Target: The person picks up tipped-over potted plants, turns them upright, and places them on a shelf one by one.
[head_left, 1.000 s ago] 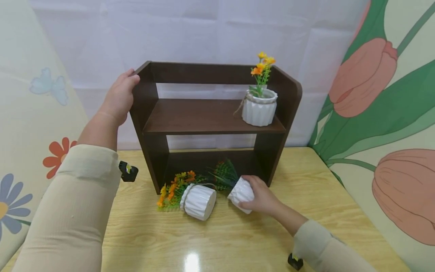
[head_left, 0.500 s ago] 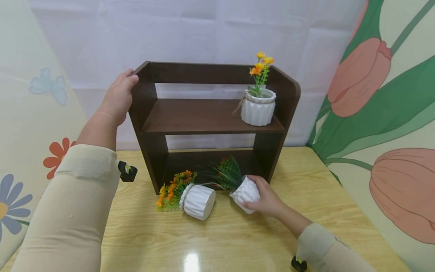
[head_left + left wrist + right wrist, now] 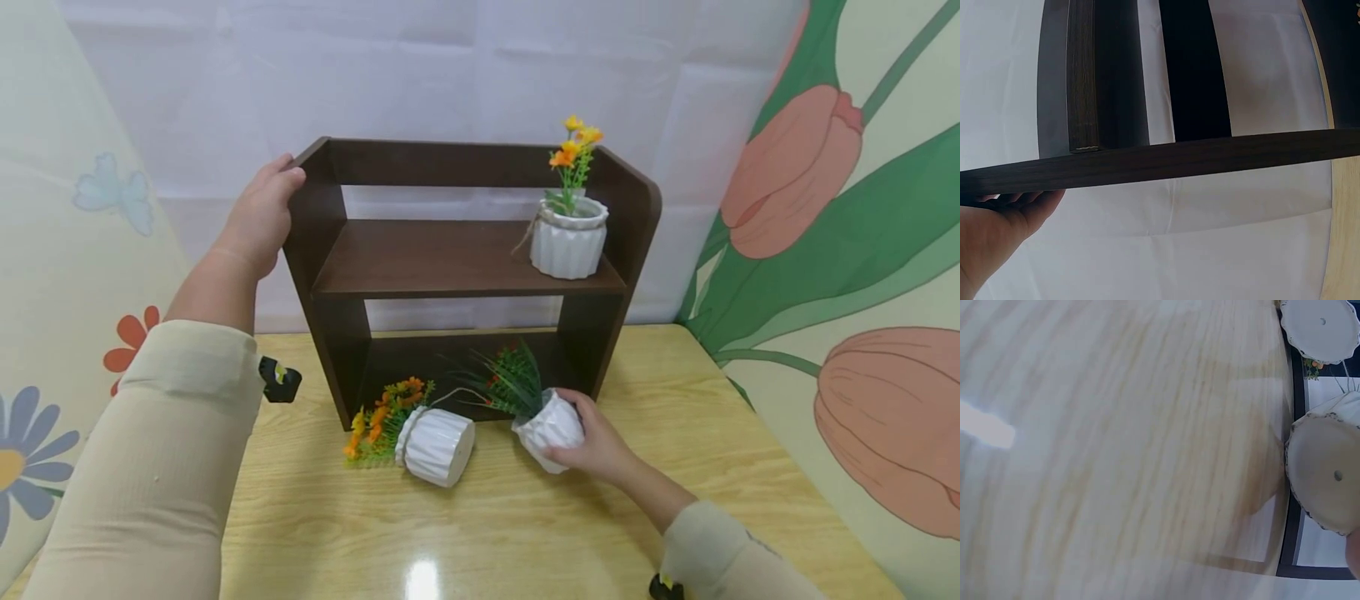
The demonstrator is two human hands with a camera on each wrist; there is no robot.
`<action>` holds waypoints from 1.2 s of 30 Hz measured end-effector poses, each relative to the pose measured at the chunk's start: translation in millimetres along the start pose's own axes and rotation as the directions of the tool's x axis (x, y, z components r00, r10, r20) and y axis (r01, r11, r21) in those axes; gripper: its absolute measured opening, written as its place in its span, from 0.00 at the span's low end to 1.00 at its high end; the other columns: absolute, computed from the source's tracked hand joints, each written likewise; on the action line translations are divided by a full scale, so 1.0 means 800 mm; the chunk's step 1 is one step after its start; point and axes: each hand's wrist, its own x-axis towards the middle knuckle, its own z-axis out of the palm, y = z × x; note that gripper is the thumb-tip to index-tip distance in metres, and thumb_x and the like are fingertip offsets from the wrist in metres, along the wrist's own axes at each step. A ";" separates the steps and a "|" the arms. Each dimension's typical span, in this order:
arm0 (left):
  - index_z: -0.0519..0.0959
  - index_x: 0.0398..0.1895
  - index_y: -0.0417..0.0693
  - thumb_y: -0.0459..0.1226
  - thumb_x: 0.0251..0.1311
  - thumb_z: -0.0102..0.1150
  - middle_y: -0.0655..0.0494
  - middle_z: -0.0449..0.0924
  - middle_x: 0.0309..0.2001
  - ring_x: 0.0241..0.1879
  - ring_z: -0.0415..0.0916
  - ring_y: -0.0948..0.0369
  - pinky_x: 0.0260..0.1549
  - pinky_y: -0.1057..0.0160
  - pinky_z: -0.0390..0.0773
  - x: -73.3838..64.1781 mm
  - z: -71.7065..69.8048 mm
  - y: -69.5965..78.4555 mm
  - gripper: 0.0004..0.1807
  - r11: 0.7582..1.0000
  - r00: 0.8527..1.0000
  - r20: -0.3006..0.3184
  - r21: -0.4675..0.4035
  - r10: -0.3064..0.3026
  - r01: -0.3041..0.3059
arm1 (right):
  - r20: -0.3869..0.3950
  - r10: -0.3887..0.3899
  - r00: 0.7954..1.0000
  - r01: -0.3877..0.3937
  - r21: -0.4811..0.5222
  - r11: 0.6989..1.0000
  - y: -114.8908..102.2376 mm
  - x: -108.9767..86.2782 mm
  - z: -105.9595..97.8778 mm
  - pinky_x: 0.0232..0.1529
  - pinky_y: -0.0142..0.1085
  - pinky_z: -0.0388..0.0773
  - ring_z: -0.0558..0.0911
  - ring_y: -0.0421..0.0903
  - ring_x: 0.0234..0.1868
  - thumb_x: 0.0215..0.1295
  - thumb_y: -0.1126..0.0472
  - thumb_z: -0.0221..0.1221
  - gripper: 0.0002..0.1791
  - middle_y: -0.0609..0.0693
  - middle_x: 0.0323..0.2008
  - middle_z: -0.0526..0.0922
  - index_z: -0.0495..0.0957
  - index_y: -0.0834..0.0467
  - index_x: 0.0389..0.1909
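My left hand point(image 3: 258, 218) grips the upper left side panel of a dark brown two-tier shelf point(image 3: 457, 258); in the left wrist view its fingers reach behind the panel. My right hand point(image 3: 596, 442) holds a white ribbed pot with a green, red-dotted plant point(image 3: 551, 427), tilted to the left before the lower tier. The right wrist view shows that pot's round base point(image 3: 1322, 475). Beside it, a second white pot with orange flowers point(image 3: 437, 446) lies on its side, its blooms against the shelf's lower left front. On the upper tier, a third flowerpot point(image 3: 570, 242) stands upright at the right.
The shelf stands on a light wood table point(image 3: 465, 533) against a white cloth backdrop point(image 3: 450, 67). Painted wall panels with flowers flank both sides, the right one point(image 3: 885, 350) close to the table's edge. A twine string point(image 3: 461, 393) loops between the two lower pots.
My right hand has shifted slightly right and turned the pot more upright, so its plant points further up. The left hand stays on the shelf, and the other pots have not moved.
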 end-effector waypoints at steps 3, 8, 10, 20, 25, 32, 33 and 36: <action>0.38 0.79 0.68 0.58 0.73 0.25 0.62 0.31 0.81 0.80 0.29 0.55 0.76 0.44 0.38 0.000 0.000 0.000 0.34 1.000 1.000 0.001 0.003 -0.004 0.004 | 0.015 0.024 1.000 -0.024 0.003 1.000 0.002 -0.001 -0.002 0.51 0.43 0.76 0.77 0.55 0.53 0.45 0.59 0.76 0.47 0.63 0.61 0.72 0.63 0.60 0.67; 0.38 0.79 0.68 0.59 0.73 0.25 0.62 0.30 0.81 0.79 0.28 0.55 0.76 0.43 0.38 0.000 0.001 -0.001 0.34 1.000 1.000 0.003 0.003 -0.005 0.005 | 0.012 0.033 0.999 -0.033 0.003 0.999 0.006 -0.004 -0.006 0.48 0.40 0.77 0.78 0.53 0.51 0.45 0.59 0.76 0.48 0.63 0.59 0.73 0.62 0.57 0.67; 0.37 0.79 0.68 0.59 0.73 0.24 0.61 0.30 0.81 0.79 0.28 0.54 0.75 0.42 0.38 0.000 0.001 -0.001 0.34 1.000 1.000 0.002 0.005 -0.003 0.003 | 0.008 0.024 1.000 -0.025 0.004 1.000 0.007 -0.006 -0.007 0.48 0.41 0.78 0.78 0.53 0.51 0.44 0.59 0.76 0.48 0.63 0.59 0.73 0.62 0.58 0.67; 0.38 0.79 0.68 0.58 0.73 0.25 0.61 0.30 0.81 0.79 0.28 0.54 0.76 0.43 0.38 -0.002 0.002 -0.001 0.34 1.000 1.000 -0.004 0.000 -0.008 0.008 | 0.010 0.051 0.999 -0.052 0.018 0.999 0.014 -0.011 -0.015 0.51 0.42 0.77 0.77 0.55 0.54 0.42 0.58 0.77 0.49 0.61 0.59 0.74 0.62 0.56 0.67; 0.38 0.79 0.66 0.58 0.73 0.25 0.61 0.30 0.81 0.79 0.29 0.55 0.76 0.44 0.38 -0.001 0.003 0.000 0.34 1.000 1.000 -0.006 0.002 0.002 -0.002 | 0.021 0.091 0.996 -0.091 0.005 0.996 0.014 -0.015 -0.020 0.56 0.48 0.75 0.75 0.57 0.58 0.43 0.57 0.77 0.52 0.61 0.62 0.72 0.60 0.56 0.69; 0.39 0.79 0.66 0.57 0.73 0.25 0.60 0.32 0.81 0.79 0.30 0.55 0.76 0.46 0.39 0.000 0.004 -0.001 0.34 1.000 1.000 -0.016 -0.002 0.010 -0.010 | 0.006 0.058 0.998 -0.058 -0.002 0.998 0.020 -0.023 -0.027 0.56 0.52 0.74 0.74 0.63 0.59 0.42 0.60 0.77 0.53 0.65 0.61 0.72 0.59 0.63 0.69; 0.39 0.79 0.66 0.57 0.73 0.25 0.60 0.32 0.81 0.79 0.30 0.55 0.76 0.46 0.39 0.000 0.004 -0.001 0.34 1.000 1.000 -0.017 -0.003 0.010 -0.010 | 0.000 0.051 0.999 -0.051 0.003 0.999 0.020 -0.025 -0.028 0.56 0.52 0.74 0.74 0.63 0.58 0.42 0.61 0.77 0.53 0.65 0.61 0.72 0.59 0.64 0.68; 0.39 0.79 0.66 0.57 0.73 0.25 0.60 0.31 0.81 0.79 0.30 0.55 0.76 0.45 0.39 0.000 0.004 -0.001 0.33 1.000 1.000 -0.019 -0.002 0.003 -0.003 | -0.016 0.029 0.999 -0.028 0.022 0.999 0.022 -0.029 -0.030 0.57 0.52 0.72 0.75 0.64 0.57 0.40 0.63 0.78 0.52 0.66 0.59 0.74 0.60 0.66 0.68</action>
